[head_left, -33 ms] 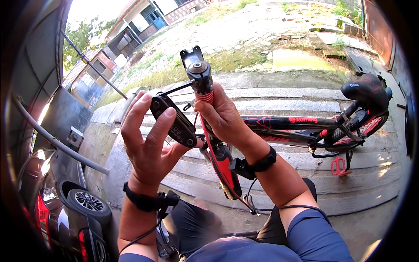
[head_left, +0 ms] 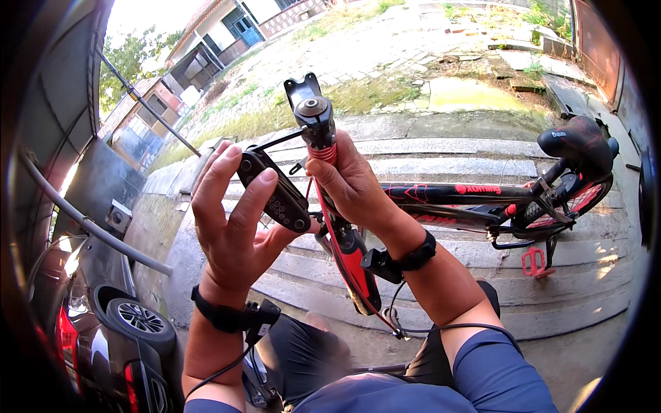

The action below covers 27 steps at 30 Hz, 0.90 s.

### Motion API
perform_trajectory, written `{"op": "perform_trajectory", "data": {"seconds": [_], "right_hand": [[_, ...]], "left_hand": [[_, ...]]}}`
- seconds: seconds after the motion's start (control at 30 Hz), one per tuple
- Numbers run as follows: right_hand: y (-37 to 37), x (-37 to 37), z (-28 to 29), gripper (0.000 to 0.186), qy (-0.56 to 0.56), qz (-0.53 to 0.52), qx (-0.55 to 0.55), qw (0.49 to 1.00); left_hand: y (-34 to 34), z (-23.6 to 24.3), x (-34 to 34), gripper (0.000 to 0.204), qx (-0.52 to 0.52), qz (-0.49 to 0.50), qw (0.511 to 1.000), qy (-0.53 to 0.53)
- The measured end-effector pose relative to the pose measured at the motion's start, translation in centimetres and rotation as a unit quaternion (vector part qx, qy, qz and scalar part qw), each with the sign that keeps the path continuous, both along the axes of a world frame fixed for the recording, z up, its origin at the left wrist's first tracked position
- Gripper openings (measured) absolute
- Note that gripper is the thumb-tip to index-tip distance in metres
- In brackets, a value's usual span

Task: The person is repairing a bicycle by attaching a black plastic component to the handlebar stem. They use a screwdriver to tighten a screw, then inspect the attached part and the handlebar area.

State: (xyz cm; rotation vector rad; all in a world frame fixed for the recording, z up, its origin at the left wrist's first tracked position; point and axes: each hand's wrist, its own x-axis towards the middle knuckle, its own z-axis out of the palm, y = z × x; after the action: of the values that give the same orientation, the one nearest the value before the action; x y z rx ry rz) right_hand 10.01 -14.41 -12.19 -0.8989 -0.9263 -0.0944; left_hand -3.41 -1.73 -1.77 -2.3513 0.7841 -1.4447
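Observation:
My left hand [head_left: 234, 227] grips a black folding multi-tool [head_left: 289, 203] between fingers and thumb, with an extended hex key [head_left: 279, 140] reaching to the side of a black bicycle stem [head_left: 311, 113]. My right hand [head_left: 358, 186] is closed round the steerer just below the stem, at the red rings [head_left: 322, 153], its thumb across the front. A red cable [head_left: 332, 244] runs down from there past the black and red front part [head_left: 354, 268]. Whether the key's tip sits in a bolt is too small to tell.
The bicycle frame [head_left: 447, 193] stretches right to the saddle [head_left: 571, 144] and rear wheel, above concrete steps [head_left: 447, 289]. A dark car [head_left: 96, 344] is at lower left, beside a slanted grey pipe [head_left: 131, 255]. A paved yard and buildings lie beyond.
My left forearm and wrist have shifted very slightly left. The tool, the stem and my right hand look the same.

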Motion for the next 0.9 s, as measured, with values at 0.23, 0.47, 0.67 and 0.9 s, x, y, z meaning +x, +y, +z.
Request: {"op": "perform_trajectory", "data": {"seconds": [0.23, 0.47, 0.67, 0.9], "right_hand": [[0.2, 0.1, 0.0, 0.031, -0.026, -0.041, 0.023, 0.999], [0.3, -0.2, 0.1, 0.031, -0.016, -0.036, 0.003, 0.999], [0.0, 0.3, -0.4, 0.03, -0.012, -0.053, -0.004, 0.999], [0.5, 0.2, -0.3, 0.03, -0.001, -0.042, 0.01, 0.999]], "left_hand": [[-0.1, 1.4, 0.3, 0.084, 0.033, -0.024, 0.999, 0.033], [-2.0, 5.1, 1.3, 0.067, -0.08, -0.095, 0.99, 0.061], [-4.0, 8.2, 1.7, 0.047, -0.358, -0.017, 0.875, 0.326], [-1.4, 11.3, 5.5, 0.065, -0.471, 0.061, 0.77, 0.426]]}}
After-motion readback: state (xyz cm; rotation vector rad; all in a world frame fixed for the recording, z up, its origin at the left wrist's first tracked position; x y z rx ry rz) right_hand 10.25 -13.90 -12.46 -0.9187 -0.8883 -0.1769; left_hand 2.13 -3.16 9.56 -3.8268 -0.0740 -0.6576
